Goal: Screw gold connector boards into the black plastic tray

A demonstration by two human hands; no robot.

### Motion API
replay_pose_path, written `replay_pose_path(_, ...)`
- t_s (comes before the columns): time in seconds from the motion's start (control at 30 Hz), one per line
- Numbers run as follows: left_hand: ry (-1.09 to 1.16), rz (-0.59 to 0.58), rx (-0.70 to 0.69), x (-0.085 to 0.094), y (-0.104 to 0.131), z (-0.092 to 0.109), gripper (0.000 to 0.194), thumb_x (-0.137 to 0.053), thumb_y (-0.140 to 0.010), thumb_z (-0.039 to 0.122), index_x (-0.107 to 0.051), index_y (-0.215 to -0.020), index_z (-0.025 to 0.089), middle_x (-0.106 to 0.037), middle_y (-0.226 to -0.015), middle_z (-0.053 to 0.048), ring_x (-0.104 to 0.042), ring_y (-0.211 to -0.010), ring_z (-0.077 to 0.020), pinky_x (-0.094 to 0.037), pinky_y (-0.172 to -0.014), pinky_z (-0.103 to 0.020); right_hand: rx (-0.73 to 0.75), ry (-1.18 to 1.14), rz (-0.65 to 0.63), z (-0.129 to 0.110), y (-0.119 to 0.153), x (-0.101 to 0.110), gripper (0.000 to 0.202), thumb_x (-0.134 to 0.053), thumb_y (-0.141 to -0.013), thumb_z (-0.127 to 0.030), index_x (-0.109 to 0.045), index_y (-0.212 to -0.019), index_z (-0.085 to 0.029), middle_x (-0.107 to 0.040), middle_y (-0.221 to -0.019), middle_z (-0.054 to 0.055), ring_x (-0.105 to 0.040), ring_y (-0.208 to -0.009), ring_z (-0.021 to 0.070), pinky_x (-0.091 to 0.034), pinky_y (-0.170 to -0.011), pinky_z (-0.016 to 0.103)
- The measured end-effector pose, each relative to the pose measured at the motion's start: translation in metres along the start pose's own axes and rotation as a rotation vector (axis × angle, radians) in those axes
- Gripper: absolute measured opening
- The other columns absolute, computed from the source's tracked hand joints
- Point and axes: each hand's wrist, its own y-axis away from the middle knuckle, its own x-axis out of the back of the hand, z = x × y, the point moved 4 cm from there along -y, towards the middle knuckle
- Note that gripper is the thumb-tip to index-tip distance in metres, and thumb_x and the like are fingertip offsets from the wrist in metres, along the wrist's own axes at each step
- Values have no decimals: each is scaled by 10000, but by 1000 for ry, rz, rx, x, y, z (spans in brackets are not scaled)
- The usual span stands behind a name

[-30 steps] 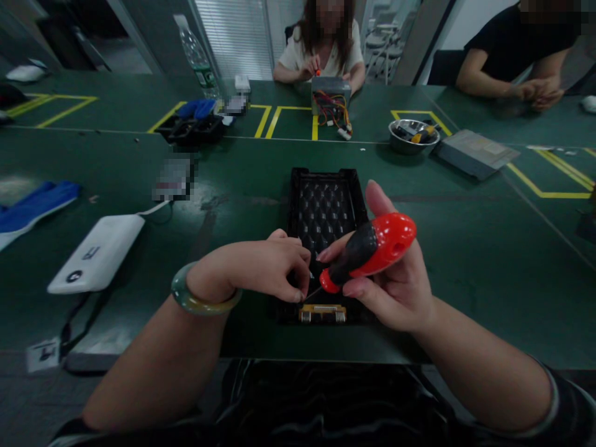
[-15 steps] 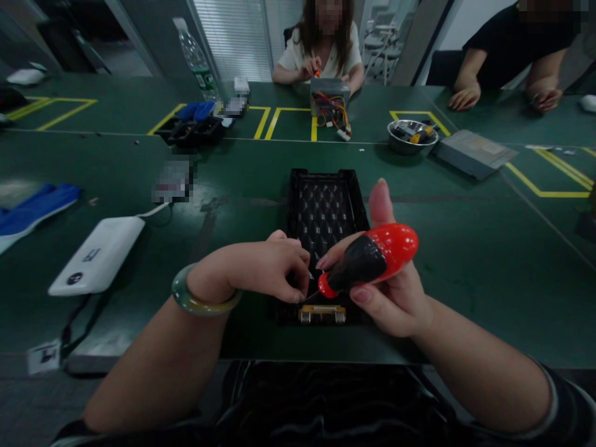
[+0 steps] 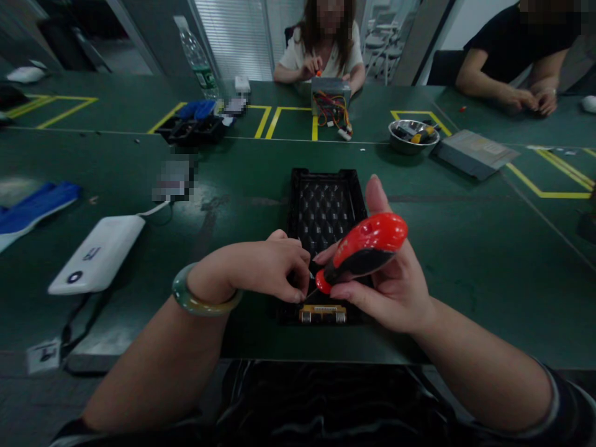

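Note:
In my right hand (image 3: 395, 288) is a screwdriver (image 3: 367, 245) with a fat red and black handle, gripped between thumb and fingers. Its thin shaft slants down to the left, toward the near left corner of a black plastic tray-like case (image 3: 293, 205). My left hand (image 3: 274, 270), a bangle on its wrist, is closed with thumb and fingertips pinched at the shaft's tip; what they pinch is too small to make out. Just below the tip, at the case's near end, sits an orange-brown connector board (image 3: 322, 314) with metal parts. Both hands cover part of the case.
A white power bank (image 3: 97, 254) with a cable and a blue glove (image 3: 40, 205) lie left. Farther off are a metal bowl of tools (image 3: 413, 146), a flat grey panel (image 3: 477, 152), a black tray (image 3: 190, 133) and a bottle (image 3: 198, 65). Two people sit opposite, one behind a wired metal box (image 3: 330, 93).
The screwdriver handle has turned in my right hand, showing more red on top, and shifted slightly left. My left hand stays in place. The person at far right has brought both hands together.

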Motion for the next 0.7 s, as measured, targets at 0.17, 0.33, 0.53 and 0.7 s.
replay_pose_path(0.17, -10, 24, 18, -1, 0, -1, 66, -755, -834, 261, -799, -884, 262, -768, -1013, 30, -612, -1023, -191, -273, -959, -359, -52, -75, -45, 0, 5, -1, 928, -777, -855, -177, -275, -1627, -293, -730, -1161, 74, -745, -958, 219, -661, -827, 374)
replay_pose_path(0.33, -71, -41, -11, -1, -1, 0, 93, -737, -873, 321, -799, -824, 272, -750, -962, 22, -600, -998, -199, -256, -911, -377, 44, -117, 244, 1, 0, 8, 708, -700, -899, -182, -442, -1540, -336, -705, -1143, 44, -708, -904, 192, -629, -712, 320)
replay_pose_path(0.53, -72, -18, -34, -1, 0, -1, 126, -706, -906, 321, -788, -827, 268, -742, -916, 30, -595, -967, -186, -251, -907, -371, 203, 87, 638, 13, -7, 33, 451, -682, -897, -268, -641, -1330, -389, -455, -1553, -9, -624, -822, 150, -569, -673, 335)
replay_pose_path(0.7, 9, 26, 22, 6, -2, -2, 146, -650, -945, 311, -764, -887, 241, -756, -908, 40, -637, -948, -164, -275, -937, -344, 144, 266, 587, 22, -4, 37, 519, -654, -936, -373, -524, -1438, -392, -610, -1224, 50, -629, -829, 203, -572, -809, 425)
